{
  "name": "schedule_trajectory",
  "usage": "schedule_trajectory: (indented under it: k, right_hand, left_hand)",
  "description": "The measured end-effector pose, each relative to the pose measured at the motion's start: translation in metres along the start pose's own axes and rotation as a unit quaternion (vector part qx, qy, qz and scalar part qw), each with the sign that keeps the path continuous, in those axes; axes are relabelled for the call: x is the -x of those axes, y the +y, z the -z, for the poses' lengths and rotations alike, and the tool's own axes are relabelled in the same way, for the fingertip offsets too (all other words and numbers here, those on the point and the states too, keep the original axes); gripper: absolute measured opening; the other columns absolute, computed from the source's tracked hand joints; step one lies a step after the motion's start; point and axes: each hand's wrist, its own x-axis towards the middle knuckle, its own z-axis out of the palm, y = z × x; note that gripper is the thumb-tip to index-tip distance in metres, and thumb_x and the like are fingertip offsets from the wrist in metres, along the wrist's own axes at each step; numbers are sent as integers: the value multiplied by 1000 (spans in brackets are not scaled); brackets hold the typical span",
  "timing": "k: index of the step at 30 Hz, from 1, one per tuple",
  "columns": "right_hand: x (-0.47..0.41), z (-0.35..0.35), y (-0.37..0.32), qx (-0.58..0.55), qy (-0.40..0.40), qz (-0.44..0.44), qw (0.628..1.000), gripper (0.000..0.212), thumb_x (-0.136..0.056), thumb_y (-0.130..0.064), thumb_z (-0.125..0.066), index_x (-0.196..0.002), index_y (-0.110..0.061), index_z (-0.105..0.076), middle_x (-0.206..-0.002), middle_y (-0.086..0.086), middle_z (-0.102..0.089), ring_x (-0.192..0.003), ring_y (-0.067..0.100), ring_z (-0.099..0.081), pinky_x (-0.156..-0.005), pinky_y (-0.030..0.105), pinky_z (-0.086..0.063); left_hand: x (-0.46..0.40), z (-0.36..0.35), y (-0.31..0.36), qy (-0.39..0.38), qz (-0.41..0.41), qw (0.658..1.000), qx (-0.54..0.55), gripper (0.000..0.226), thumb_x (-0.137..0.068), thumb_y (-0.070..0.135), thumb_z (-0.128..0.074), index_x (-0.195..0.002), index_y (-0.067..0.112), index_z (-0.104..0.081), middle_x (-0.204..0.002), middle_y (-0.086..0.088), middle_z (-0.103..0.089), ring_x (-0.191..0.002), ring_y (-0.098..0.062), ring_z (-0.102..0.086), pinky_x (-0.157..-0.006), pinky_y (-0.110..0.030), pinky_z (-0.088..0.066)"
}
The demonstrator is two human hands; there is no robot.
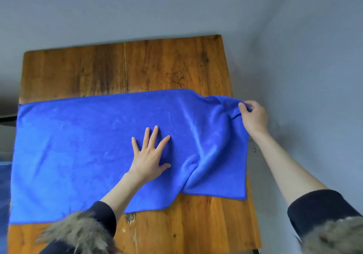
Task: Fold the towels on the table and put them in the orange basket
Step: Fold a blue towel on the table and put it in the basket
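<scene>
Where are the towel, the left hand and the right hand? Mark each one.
towel (78,155): head view, on its flat left half.
left hand (150,155): head view, on the back of the hand.
right hand (254,116): head view, on the back of the hand.

Worn wooden table (78,71) against grey walls (314,57); corner, perhaps.

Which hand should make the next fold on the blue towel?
The right hand, probably. It already pinches the far right corner of the blue microfibre towel, lifted off the wooden table, ready to carry across. The left hand lies flat mid-towel, better suited to anchoring the cloth.
</scene>
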Motion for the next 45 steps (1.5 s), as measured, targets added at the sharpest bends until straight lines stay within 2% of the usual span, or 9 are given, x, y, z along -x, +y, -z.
schedule_trajectory:
  k: [7, 14, 19, 21, 24, 28, 36, 41, 45]
  right_hand:
    - [-18, -9, 45, 9, -116, 59, 991, 57, -89, -10, -52, -142, -21, -33, -140, 2, -42, -123, 18, -45, -90, 20, -33]
    - [-28, -8, 45, 2, -8, 157, 988, 17, -89, -9, -50, -96, -18, -63, -91, -4, -63, -75, 0, -52, -65, 3, -33]
    - [-11, -9, 23, -72, -39, 162, 983, 16, -87, -21, -60, -73, -13, -62, -58, -10, -50, -53, -2, -45, -53, 7, -32]
    - [5, -17, 16, -73, -62, 181, 979, 14, -86, -20, -63, -76, -10, -66, -61, -8, -51, -54, 0, -45, -56, 7, -32]
    - [25, -28, 12, -63, -121, 202, 970, 14, -86, -14, -64, -96, -8, -71, -71, -5, -54, -62, 1, -48, -63, 5, -35]
    - [43, -34, 22, -26, -181, 218, 959, 18, -87, -13, -62, -103, -11, -69, -84, -3, -59, -70, 4, -51, -67, 7, -37]
    - [59, -18, 53, 8, -147, 206, 967, 37, -85, -14, -65, -122, -11, -59, -109, -2, -54, -100, 14, -53, -90, 23, -43]
    - [71, -9, 78, 83, -58, 107, 989, 44, -83, -24, -68, -122, -11, -51, -118, 4, -50, -107, 19, -50, -88, 33, -46]
    - [81, 3, 99, 42, -77, -21, 996, 33, -84, -27, -68, -108, -13, -52, -100, -1, -53, -83, 11, -51, -65, 17, -39]
  left_hand:
    - [-20, -1, 40, 79, -69, 994, 25, 67, -90, 51, -44, -148, 31, -17, -159, -3, 4, -145, -30, 7, -108, -65, -2]
    - [-31, -15, 66, 100, -74, 992, 6, 67, -86, 54, -50, -145, 30, -30, -157, -7, -14, -144, -36, -8, -105, -69, -2]
    - [-35, 2, 77, 214, -13, 966, 145, 21, -91, 21, -56, -108, 15, -68, -129, -6, -56, -124, -31, -45, -101, -51, -29]
    - [-42, 22, 85, 179, 62, 927, 323, 22, -94, 27, -51, -95, 15, -70, -104, 8, -64, -104, -18, -51, -88, -35, -37]
    - [-59, 54, 96, 21, 163, 774, 612, 34, -92, 49, -47, -92, 21, -66, -90, 11, -67, -81, -10, -60, -71, -25, -48]
    - [-78, 72, 102, -27, 176, 696, 695, 47, -83, 59, -55, -85, 13, -65, -83, 1, -68, -76, -13, -63, -69, -26, -54]
    - [-82, 72, 104, -8, 210, 691, 692, 7, -87, 2, -59, -84, 8, -59, -79, -3, -60, -68, -13, -57, -62, -18, -55]
    - [-79, 69, 107, -19, 240, 655, 717, 8, -89, 10, -61, -92, 4, -58, -81, -5, -56, -63, -16, -53, -57, -18, -55]
    - [-75, 64, 115, -46, 247, 714, 654, 45, -88, 28, -62, -122, 2, -50, -84, -3, -62, -71, -16, -58, -65, -26, -54]
